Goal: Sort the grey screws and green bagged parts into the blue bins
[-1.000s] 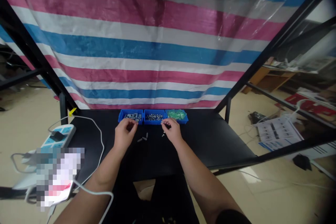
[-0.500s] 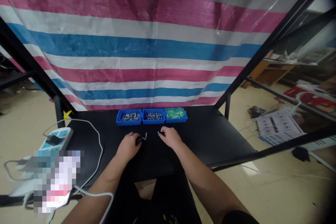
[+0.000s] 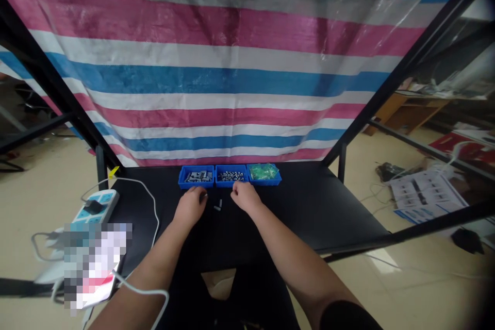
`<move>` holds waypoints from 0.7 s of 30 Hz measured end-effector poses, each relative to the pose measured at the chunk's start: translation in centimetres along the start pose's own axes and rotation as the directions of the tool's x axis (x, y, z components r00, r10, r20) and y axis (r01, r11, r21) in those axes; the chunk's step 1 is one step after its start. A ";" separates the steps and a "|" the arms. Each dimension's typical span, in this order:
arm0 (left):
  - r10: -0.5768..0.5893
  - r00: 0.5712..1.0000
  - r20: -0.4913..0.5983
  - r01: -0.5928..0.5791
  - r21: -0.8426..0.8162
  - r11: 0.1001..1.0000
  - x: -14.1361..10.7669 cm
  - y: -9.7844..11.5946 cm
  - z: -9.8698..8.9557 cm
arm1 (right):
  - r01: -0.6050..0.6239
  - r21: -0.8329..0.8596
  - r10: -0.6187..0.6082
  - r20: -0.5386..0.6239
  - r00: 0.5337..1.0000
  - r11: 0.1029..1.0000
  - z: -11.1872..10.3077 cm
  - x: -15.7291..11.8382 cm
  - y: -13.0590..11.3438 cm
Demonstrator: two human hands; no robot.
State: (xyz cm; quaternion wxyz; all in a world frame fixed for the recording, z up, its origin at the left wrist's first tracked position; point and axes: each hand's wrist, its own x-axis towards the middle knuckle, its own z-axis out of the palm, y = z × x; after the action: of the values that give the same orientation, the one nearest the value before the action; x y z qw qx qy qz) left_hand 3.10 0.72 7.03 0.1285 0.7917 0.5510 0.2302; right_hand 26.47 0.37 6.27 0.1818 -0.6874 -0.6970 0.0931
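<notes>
My left hand is just in front of the left blue bin, its thumb and fingers curled towards each other. Whatever is between those fingertips is too small to name. My right hand reaches to the front edge of the middle blue bin with its fingers drawn together; they hide anything they may hold. Two small grey pieces lie on the black table between the hands. Grey block-like parts fill the left bin, and small shiny metal-and-black parts the middle one.
A third blue bin holds green-tinted plastic bags. At the left are a power strip, a white cable and a blurred-out device. A striped sheet hangs behind the table between black frame posts.
Both hands have moved forward towards the bins. A small piece seen earlier at my right fingertips is now hidden. My left hand has drawn away from the loose grey pieces. The camera view has shifted slightly.
</notes>
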 end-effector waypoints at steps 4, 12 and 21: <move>0.006 0.998 -0.065 -0.005 0.023 1.000 2.4 0.2 -2.3 | -0.053 -0.036 0.055 0.064 0.996 0.998 -1.2 0.7 -0.4; -0.059 0.993 0.100 0.054 0.046 0.997 -1.1 -0.3 1.2 | -0.101 -0.101 0.124 0.258 0.958 0.990 0.0 -1.4 0.2; 0.018 0.999 -0.041 -0.016 0.055 0.998 -0.6 0.2 0.4 | 0.056 0.020 -0.058 0.088 0.994 0.998 -1.1 -1.0 -0.7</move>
State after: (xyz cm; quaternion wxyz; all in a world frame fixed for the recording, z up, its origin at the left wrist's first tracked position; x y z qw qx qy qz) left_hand 3.29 0.14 6.60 0.0933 0.7946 0.5530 0.2324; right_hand 26.24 -0.79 7.46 0.1593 -0.6609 -0.7228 0.1241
